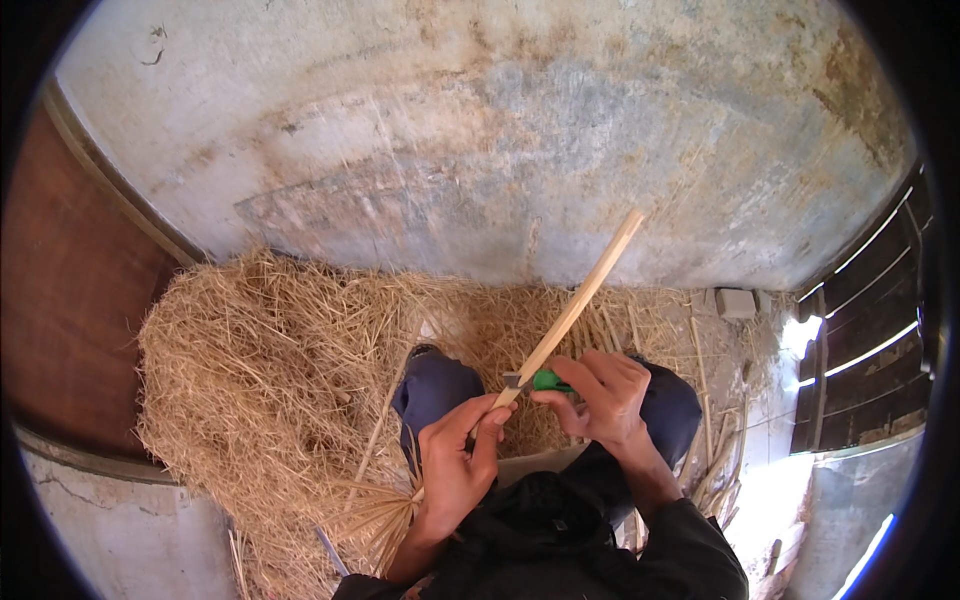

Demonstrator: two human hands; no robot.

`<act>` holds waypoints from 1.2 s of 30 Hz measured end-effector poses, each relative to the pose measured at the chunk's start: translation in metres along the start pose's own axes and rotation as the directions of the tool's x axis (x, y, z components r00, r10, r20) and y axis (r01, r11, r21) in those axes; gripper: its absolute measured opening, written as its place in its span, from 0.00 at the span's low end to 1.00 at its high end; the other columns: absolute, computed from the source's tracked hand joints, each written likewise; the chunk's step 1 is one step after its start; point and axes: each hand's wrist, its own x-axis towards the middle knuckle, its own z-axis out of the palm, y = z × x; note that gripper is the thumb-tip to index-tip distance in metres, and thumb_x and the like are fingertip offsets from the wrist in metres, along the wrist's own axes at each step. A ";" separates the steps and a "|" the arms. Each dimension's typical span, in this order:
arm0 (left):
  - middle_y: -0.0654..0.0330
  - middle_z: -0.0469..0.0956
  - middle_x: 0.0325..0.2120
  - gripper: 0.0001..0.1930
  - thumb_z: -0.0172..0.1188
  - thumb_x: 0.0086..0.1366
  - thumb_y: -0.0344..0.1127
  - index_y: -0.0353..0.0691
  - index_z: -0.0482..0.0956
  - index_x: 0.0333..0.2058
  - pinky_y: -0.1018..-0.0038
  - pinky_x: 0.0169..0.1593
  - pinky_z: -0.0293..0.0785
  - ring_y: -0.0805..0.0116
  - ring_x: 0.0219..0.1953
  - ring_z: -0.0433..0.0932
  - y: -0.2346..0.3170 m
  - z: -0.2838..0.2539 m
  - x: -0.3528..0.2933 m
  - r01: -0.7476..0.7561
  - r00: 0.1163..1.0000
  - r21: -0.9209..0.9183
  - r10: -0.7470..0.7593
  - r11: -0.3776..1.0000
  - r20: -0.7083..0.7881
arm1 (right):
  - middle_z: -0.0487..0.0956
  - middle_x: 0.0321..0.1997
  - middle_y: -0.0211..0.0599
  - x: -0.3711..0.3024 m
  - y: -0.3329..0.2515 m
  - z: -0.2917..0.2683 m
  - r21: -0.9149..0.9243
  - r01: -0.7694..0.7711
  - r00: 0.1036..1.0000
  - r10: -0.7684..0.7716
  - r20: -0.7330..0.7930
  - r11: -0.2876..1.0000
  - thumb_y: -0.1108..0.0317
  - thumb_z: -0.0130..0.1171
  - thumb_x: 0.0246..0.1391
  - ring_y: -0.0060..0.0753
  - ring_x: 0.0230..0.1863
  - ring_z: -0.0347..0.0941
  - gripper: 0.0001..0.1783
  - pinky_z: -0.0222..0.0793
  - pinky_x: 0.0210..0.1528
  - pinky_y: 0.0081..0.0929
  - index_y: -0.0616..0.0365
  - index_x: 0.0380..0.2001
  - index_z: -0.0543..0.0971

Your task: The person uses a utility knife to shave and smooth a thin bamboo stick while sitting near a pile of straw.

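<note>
My left hand [461, 458] is closed round the lower end of a long, pale wooden strip [583, 296], pinching it between thumb and fingers. The strip slants up and to the right, toward the wall. My right hand [604, 396] grips a green-handled knife [549, 380], whose short metal blade lies across the strip just above my left fingertips. Both hands work close together between my knees. Beside my left wrist, a fan of dry, pale strips [385, 515] spreads out; whether the hand also holds it I cannot tell.
A big heap of straw [265, 370] covers the floor on the left, beside a brown panel [75, 290]. Ahead rises a stained plaster wall [480, 140]. Long thin sticks [703, 385] lie at the right, near a grey block [735, 303]. Dark slatted boards [870, 350] stand far right.
</note>
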 end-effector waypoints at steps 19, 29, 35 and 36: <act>0.63 0.80 0.23 0.09 0.61 0.78 0.29 0.30 0.88 0.43 0.78 0.29 0.67 0.80 0.25 0.74 -0.014 -0.017 -0.021 0.070 0.997 0.009 -0.070 0.998 0.034 | 0.87 0.33 0.42 0.026 0.055 -0.023 -0.018 -0.326 0.921 0.313 -0.233 0.945 0.68 0.76 0.57 0.37 0.26 0.83 0.09 0.77 0.30 0.32 0.61 0.38 0.88; 0.62 0.81 0.22 0.08 0.60 0.77 0.27 0.33 0.89 0.44 0.77 0.28 0.68 0.80 0.25 0.75 -0.049 -0.062 -0.053 0.243 0.970 0.042 -0.243 0.969 -0.012 | 0.85 0.30 0.45 0.001 0.193 -0.101 -0.177 -0.772 0.594 0.596 -0.540 0.610 0.51 0.57 0.76 0.29 0.28 0.75 0.24 0.72 0.35 0.35 0.64 0.44 0.85; 0.64 0.79 0.22 0.09 0.61 0.78 0.30 0.33 0.88 0.43 0.79 0.29 0.64 0.81 0.25 0.73 -0.047 -0.069 -0.035 0.179 0.981 0.036 -0.175 0.983 -0.080 | 0.77 0.25 0.36 0.010 0.115 -0.071 -0.126 -0.705 0.707 0.705 -0.049 0.698 0.50 0.60 0.75 0.27 0.27 0.70 0.20 0.65 0.33 0.33 0.57 0.46 0.86; 0.64 0.79 0.22 0.08 0.62 0.78 0.30 0.33 0.88 0.43 0.80 0.29 0.63 0.82 0.25 0.73 -0.043 -0.067 -0.032 0.179 0.981 0.043 -0.175 0.983 -0.079 | 0.76 0.25 0.32 0.013 0.103 -0.066 -0.087 -0.731 0.677 0.735 0.032 0.677 0.50 0.61 0.74 0.24 0.27 0.69 0.20 0.64 0.32 0.32 0.57 0.46 0.86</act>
